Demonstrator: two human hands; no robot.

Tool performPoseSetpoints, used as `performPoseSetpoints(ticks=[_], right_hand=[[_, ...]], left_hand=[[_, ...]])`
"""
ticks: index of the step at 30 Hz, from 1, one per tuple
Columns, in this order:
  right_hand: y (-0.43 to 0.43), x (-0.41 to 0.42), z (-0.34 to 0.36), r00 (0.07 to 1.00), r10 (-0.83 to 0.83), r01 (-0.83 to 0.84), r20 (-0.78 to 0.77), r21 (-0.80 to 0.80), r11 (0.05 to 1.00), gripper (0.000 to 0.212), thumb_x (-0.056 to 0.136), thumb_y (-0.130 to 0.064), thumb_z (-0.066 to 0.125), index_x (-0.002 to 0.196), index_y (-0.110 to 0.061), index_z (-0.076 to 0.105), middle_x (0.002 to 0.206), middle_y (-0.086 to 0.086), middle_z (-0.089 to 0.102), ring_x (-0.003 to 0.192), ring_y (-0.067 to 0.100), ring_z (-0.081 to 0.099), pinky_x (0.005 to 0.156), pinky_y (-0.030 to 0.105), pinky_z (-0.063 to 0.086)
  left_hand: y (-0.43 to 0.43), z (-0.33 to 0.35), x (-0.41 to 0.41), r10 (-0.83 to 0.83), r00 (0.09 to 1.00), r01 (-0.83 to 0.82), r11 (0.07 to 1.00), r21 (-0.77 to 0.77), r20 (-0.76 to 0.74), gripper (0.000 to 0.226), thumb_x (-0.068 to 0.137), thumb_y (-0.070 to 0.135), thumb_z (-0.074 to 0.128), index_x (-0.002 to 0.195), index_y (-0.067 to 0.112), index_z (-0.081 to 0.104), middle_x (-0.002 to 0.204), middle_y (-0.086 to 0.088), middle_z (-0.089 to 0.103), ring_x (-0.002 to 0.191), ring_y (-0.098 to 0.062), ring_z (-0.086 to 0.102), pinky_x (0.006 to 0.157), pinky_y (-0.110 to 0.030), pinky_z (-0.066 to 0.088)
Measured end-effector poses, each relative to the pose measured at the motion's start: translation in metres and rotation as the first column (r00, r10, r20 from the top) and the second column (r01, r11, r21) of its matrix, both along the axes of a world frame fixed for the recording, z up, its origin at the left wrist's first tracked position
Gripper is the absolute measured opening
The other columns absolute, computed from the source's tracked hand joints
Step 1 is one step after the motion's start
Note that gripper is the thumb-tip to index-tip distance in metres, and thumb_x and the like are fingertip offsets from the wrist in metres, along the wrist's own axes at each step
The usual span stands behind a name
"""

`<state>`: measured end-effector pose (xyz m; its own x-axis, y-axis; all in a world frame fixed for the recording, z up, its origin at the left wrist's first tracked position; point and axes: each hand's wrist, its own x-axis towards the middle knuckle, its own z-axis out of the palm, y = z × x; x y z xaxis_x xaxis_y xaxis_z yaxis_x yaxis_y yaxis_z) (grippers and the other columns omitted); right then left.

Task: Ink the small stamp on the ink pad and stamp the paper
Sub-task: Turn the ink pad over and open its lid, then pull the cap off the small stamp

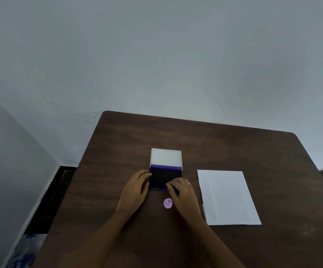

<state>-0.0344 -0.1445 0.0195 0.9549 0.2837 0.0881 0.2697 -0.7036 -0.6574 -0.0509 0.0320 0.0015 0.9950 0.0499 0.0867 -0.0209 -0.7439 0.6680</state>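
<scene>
Dark wood grain covered the table [234,151] where a person worked at an open ink pad [164,178], its white lid [166,156] folded back flat on the far side and its deep purple inking surface facing up. The left hand [135,190] lay against the pad's left edge, fingers loosely curved and resting on the case, steadying rather than gripping it. The right hand [183,194], a ring [188,183] on one finger, rested at the pad's near right corner with its fingers bent, their tips touching the case; it could not be told whether they pinched anything. A small pale purple stamp [168,203] stood on the table just in front of the pad, between the two wrists and close beside the right hand, held by neither. To the right, apart from the pad, a white sheet of paper [228,198] lay flat on the wood. A plain grey wall [156,55] rose behind the table.
</scene>
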Motion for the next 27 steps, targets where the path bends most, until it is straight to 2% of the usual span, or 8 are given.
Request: performPoseSetpoints(ticks=[5, 8, 12, 15, 18, 21, 24, 27], right_hand=[[0.000, -0.027, -0.006, 0.997, 0.036, -0.039, -0.061, -0.060, 0.997, 0.031, 0.081, -0.037, 0.060, 0.106, -0.018, 0.060, 0.114, 0.001, 0.060, 0.103, 0.010, 0.051, 0.087, 0.017, 0.035], [0.001, -0.034, -0.010, 0.989, -0.044, 0.038, -0.143, -0.044, 0.998, 0.031, 0.083, -0.034, 0.058, 0.109, -0.016, 0.057, 0.117, 0.004, 0.059, 0.104, 0.013, 0.052, 0.089, 0.019, 0.037], [0.003, -0.040, -0.014, 0.959, -0.152, 0.169, -0.239, 0.052, 0.984, 0.018, 0.090, -0.026, 0.051, 0.098, -0.013, 0.061, 0.107, 0.007, 0.064, 0.093, 0.012, 0.056, 0.085, 0.021, 0.043], [0.009, -0.042, -0.010, 0.862, -0.270, 0.408, -0.428, 0.271, 0.872, 0.013, 0.084, -0.024, 0.061, 0.088, -0.014, 0.066, 0.091, 0.003, 0.067, 0.083, 0.010, 0.061, 0.088, 0.037, 0.052], [0.012, -0.044, -0.002, 0.728, -0.277, 0.594, -0.627, 0.375, 0.712, 0.016, 0.073, -0.030, 0.073, 0.085, -0.020, 0.067, 0.089, -0.001, 0.069, 0.084, 0.012, 0.061, 0.075, 0.028, 0.050], [0.010, -0.041, 0.006, 0.660, -0.249, 0.672, -0.709, 0.409, 0.618, 0.010, 0.076, -0.029, 0.069, 0.082, -0.024, 0.064, 0.080, -0.007, 0.064, 0.080, 0.011, 0.059, 0.062, 0.020, 0.045], [0.007, -0.038, 0.010, 0.625, -0.187, 0.700, -0.758, 0.437, 0.565, 0.019, 0.082, -0.023, 0.063, 0.097, -0.010, 0.064, 0.083, -0.001, 0.065, 0.082, 0.013, 0.063, 0.065, 0.019, 0.050], [0.007, -0.036, 0.015, 0.606, -0.134, 0.715, -0.784, 0.463, 0.523, 0.009, 0.083, -0.021, 0.062, 0.086, -0.013, 0.065, 0.085, 0.002, 0.068, 0.084, 0.015, 0.065, 0.068, 0.020, 0.052]], left_hand=[[-0.011, 0.005, -0.023, -0.060, 0.993, 0.050, 0.994, -0.094, -0.101, 0.030, 0.092, 0.009, 0.050, 0.121, 0.015, 0.052, 0.128, -0.005, 0.053, 0.118, -0.011, 0.047, 0.103, -0.022, 0.032], [-0.020, 0.006, -0.034, -0.066, 0.970, 0.026, 0.985, -0.173, -0.234, 0.028, 0.094, 0.013, 0.048, 0.122, 0.013, 0.051, 0.128, -0.007, 0.053, 0.116, -0.014, 0.049, 0.107, -0.030, 0.037], [-0.025, 0.009, -0.042, -0.105, 0.958, 0.056, 0.981, -0.184, -0.267, 0.032, 0.090, 0.015, 0.055, 0.122, 0.017, 0.050, 0.127, -0.002, 0.052, 0.115, -0.012, 0.049, 0.104, -0.029, 0.039], [-0.031, 0.013, -0.043, -0.130, 0.940, 0.025, 0.948, -0.316, -0.315, 0.039, 0.085, 0.013, 0.062, 0.122, 0.018, 0.051, 0.125, -0.002, 0.055, 0.113, -0.012, 0.052, 0.102, -0.030, 0.042], [-0.038, 0.018, -0.042, -0.117, 0.931, -0.078, 0.861, -0.503, -0.345, 0.033, 0.085, 0.014, 0.064, 0.116, 0.017, 0.055, 0.115, -0.002, 0.062, 0.109, -0.015, 0.057, 0.097, -0.027, 0.044], [-0.041, 0.021, -0.036, -0.067, 0.946, -0.136, 0.806, -0.577, -0.316, 0.027, 0.084, 0.012, 0.065, 0.110, 0.014, 0.060, 0.107, -0.003, 0.065, 0.103, -0.016, 0.060, 0.093, -0.026, 0.046], [-0.042, 0.025, -0.030, -0.071, 0.954, -0.124, 0.792, -0.598, -0.291, 0.023, 0.082, 0.007, 0.065, 0.103, 0.017, 0.062, 0.103, -0.002, 0.066, 0.099, -0.013, 0.062, 0.088, -0.021, 0.048], [-0.044, 0.027, -0.026, -0.060, 0.962, -0.125, 0.772, -0.624, -0.267, 0.021, 0.082, 0.005, 0.065, 0.098, 0.018, 0.064, 0.100, -0.001, 0.069, 0.096, -0.010, 0.064, 0.082, -0.017, 0.050]])
